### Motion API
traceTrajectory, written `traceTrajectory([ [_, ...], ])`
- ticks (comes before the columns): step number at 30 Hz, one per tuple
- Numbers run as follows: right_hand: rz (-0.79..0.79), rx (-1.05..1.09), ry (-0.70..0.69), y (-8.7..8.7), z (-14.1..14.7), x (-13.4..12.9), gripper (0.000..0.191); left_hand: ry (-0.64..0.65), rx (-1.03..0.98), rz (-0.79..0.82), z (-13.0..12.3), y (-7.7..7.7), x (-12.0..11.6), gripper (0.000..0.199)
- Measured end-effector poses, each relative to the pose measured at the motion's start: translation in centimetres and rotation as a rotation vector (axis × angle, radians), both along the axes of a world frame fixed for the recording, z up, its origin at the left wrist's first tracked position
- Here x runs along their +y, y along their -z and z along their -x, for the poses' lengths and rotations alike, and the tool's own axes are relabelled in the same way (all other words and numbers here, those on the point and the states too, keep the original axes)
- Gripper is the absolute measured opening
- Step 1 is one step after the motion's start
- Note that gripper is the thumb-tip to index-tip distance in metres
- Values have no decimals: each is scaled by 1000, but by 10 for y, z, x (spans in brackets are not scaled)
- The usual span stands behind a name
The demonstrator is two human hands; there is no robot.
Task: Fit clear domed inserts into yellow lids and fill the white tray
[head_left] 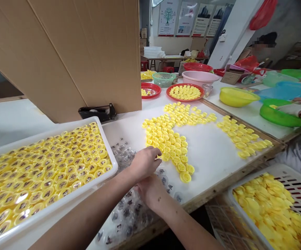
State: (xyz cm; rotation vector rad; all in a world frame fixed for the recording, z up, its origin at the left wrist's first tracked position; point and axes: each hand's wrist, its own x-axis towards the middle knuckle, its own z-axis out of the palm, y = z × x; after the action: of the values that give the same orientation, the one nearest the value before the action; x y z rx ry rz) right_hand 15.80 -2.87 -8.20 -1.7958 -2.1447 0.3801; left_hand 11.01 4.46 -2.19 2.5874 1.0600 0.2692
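The left hand (144, 163) is curled palm-down at the lower edge of a spread of loose yellow plastic caps (167, 139), fingers bent toward them, only slightly open. Can't tell if it has hold of a cap; the fingertips are too small and partly hidden. The right hand (149, 191) sits just below it, palm-down over clear round capsules (127, 211) with dark contents, fingers hidden behind the left hand, so its grip can't be told either.

The loose caps lie in a single layer mid-surface, probably so each one stays easy to reach. The capsules are scattered toward the near edge of the white surface (213, 163), right under the hands, likely for the same reason. A white plastic tray (50, 166) at the near-left corner holds close-packed yellow caps (54, 180) with dark centers, apparently packed tight to fit more in. A white crate (272, 177) of yellow lids (270, 208) stands off the near-right corner.

A cardboard sheet (62, 52) stands upright along the left side, with a black tape dispenser (97, 113) at its foot. Red plates (184, 92) of caps sit at the far edge. On the right, a co-worker's hand (293, 108) rests in a green bowl (277, 114).
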Motion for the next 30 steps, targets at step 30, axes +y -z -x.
traceTrajectory([
  [30,78,796,171,-21,-69,-75,27,-167,2,-16,-29,26,-13,22],
])
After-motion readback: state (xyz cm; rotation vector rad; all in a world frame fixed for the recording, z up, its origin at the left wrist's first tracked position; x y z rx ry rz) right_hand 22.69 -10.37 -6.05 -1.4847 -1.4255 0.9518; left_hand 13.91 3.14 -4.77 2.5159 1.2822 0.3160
